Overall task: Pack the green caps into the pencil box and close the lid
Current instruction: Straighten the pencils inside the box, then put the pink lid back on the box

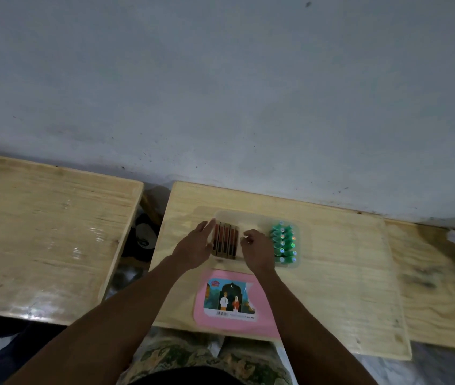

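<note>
A clear plastic pencil box [254,218] lies open on the middle wooden table. Several green caps [284,243] stand in rows at its right end. Several brown and red boxed items [226,241] fill its left end. My left hand [197,245] rests with fingers spread against the box's left edge. My right hand [256,245] hovers over the box's middle, fingers curled; whether they pinch anything I cannot tell. The pink lid [220,318] with a picture label lies flat near the table's front edge.
A second wooden table [48,232] stands to the left across a gap with dark objects [144,240] below. Another wooden surface [440,287] adjoins on the right. A grey wall [220,93] runs behind the tables.
</note>
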